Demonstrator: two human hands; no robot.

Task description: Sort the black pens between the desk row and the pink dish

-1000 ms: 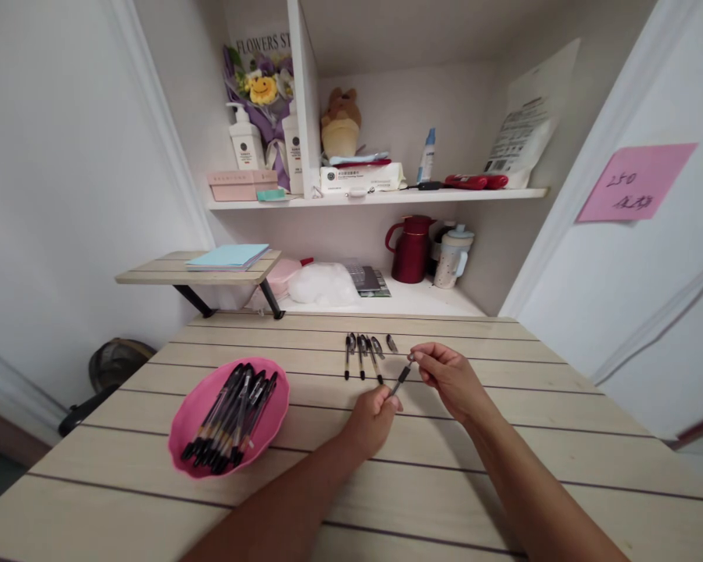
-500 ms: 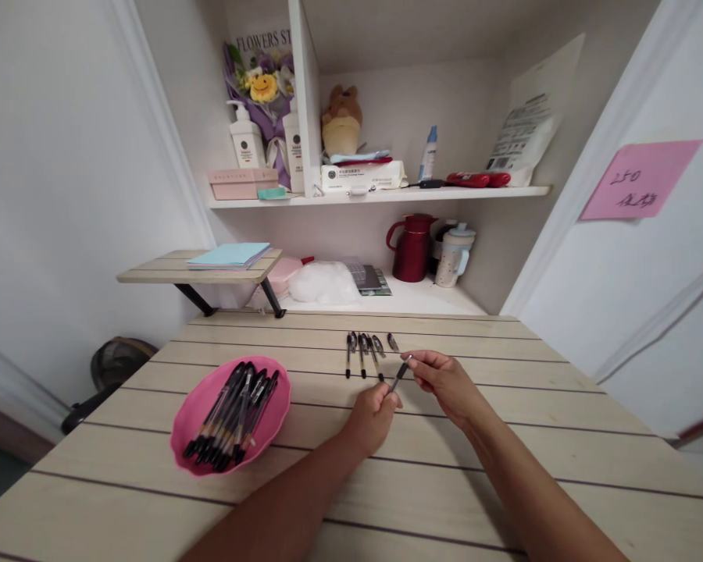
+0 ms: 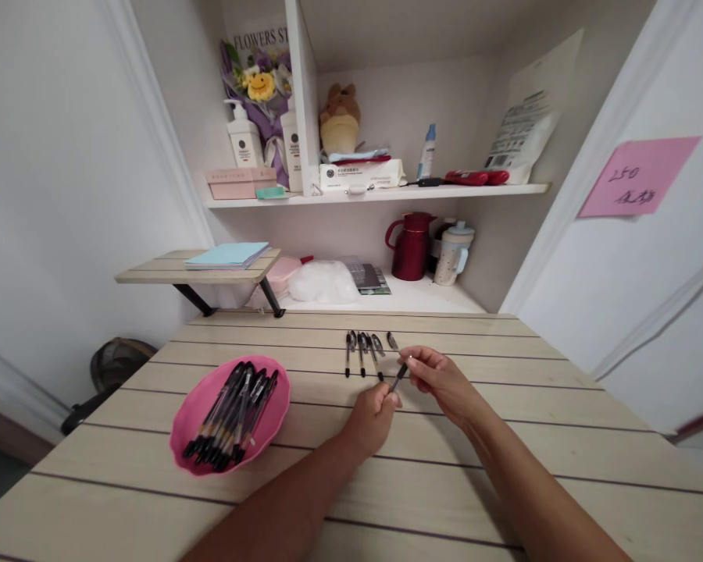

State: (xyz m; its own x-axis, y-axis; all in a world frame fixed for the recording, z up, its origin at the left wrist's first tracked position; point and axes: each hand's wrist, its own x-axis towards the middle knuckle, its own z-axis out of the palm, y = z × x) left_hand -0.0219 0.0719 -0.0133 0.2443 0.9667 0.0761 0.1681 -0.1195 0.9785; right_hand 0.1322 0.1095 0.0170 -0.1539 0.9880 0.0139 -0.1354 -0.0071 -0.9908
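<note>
Both hands hold one black pen [image 3: 399,378] above the striped wooden table [image 3: 504,437]. My left hand [image 3: 371,415] is closed around the pen's lower barrel. My right hand [image 3: 442,377] pinches its upper end between thumb and fingers. Just beyond the hands, three pens [image 3: 360,353] and loose caps [image 3: 391,340] lie side by side on the table. A pink bowl [image 3: 194,406] holding several black pens sits to the left.
A small raised wooden shelf [image 3: 199,272] with a blue notebook stands at the table's back left. Behind are white shelves with a red jug [image 3: 411,247], a cup, bottles, a plush toy and flowers. A pink note [image 3: 636,178] hangs on the right wall.
The hands and the pen shifted very slightly; my right hand closed in a little toward the left hand along the pen. Nothing else moved.
</note>
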